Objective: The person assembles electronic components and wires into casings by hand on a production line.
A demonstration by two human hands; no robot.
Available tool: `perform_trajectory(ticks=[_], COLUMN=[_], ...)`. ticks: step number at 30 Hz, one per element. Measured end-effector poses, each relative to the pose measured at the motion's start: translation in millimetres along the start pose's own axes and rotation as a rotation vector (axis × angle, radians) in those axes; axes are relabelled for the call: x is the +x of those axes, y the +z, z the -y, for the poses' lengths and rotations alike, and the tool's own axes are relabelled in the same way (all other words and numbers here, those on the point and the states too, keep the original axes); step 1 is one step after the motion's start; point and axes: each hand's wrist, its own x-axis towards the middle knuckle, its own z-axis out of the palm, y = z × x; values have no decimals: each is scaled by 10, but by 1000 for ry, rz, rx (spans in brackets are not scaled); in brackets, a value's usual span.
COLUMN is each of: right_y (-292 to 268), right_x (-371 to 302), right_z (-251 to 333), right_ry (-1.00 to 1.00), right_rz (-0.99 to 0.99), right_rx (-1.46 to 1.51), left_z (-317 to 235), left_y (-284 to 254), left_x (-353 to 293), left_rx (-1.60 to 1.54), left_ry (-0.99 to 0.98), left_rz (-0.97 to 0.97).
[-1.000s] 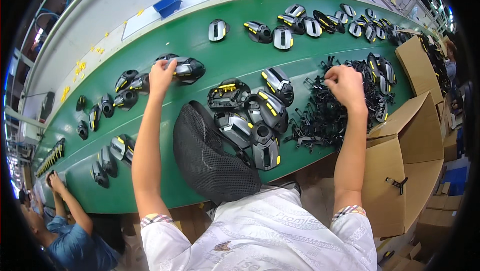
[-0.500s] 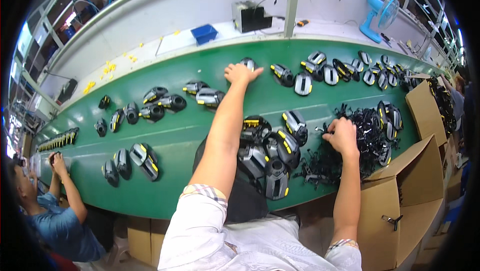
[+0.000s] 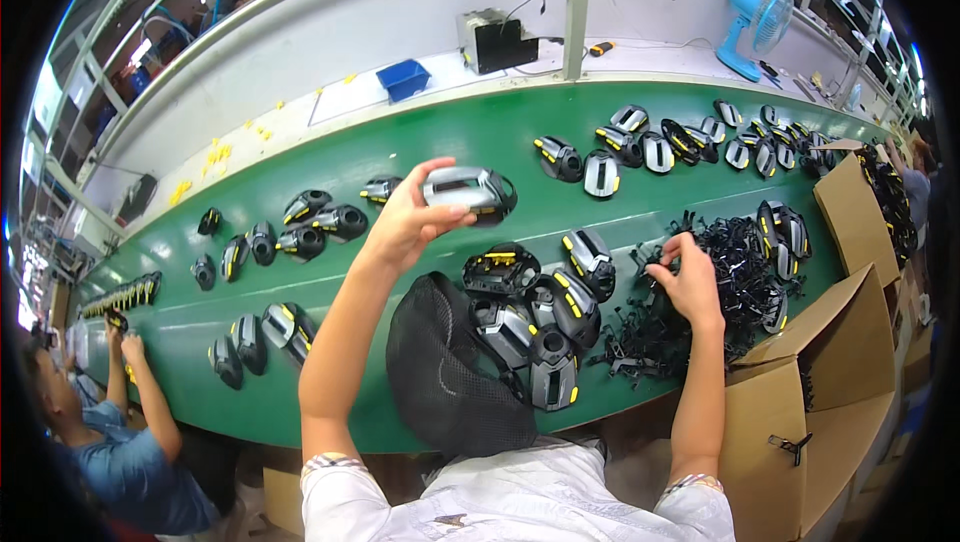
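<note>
My left hand [image 3: 410, 217] grips a grey-and-black plastic housing [image 3: 462, 188] by its left end, with the thumb below. It is held up over the green bench. My right hand [image 3: 692, 287] is at the left side of a heap of small black plastic clips [image 3: 735, 287], fingers curled towards the thumb. Whatever may be between those fingertips is too small to make out. Several grey-and-black housings with yellow parts [image 3: 553, 367] lie bunched between my arms. Close to my left forearm is a black mesh cap-like thing [image 3: 450, 367].
More housings [image 3: 655, 152] lie along the far side of the green bench [image 3: 400, 287]. An open cardboard box [image 3: 760, 442] stands at the near right. A blue tray [image 3: 404, 80] and blue fan [image 3: 752, 32] are on the back ledge. A co-worker [image 3: 130, 452] works at the left.
My left hand has lifted a housing from the far side of the bench and brought it nearer and leftward. My right hand stays at the clips, its fingers slightly shifted.
</note>
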Motion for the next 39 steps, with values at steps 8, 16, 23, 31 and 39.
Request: perform_trajectory(ticks=[8, 16, 23, 31, 39], right_y=[-66, 30, 634, 459, 418], right_x=[166, -148, -414, -387, -330], right_z=[109, 1143, 1768, 1796, 1733], right_ry=[-29, -35, -104, -126, 7], right_rz=[-6, 125, 486, 454, 430], right_rx=[113, 917, 989, 901, 773], left_z=[492, 744, 813, 801, 748], left_y=[41, 208, 150, 161, 224], left_x=[-901, -1106, -1181, -1208, -1231], left_rx=[-165, -291, -308, -327, -199], left_ry=[-7, -22, 55, 9, 52], left_rz=[-69, -29, 49, 69, 91])
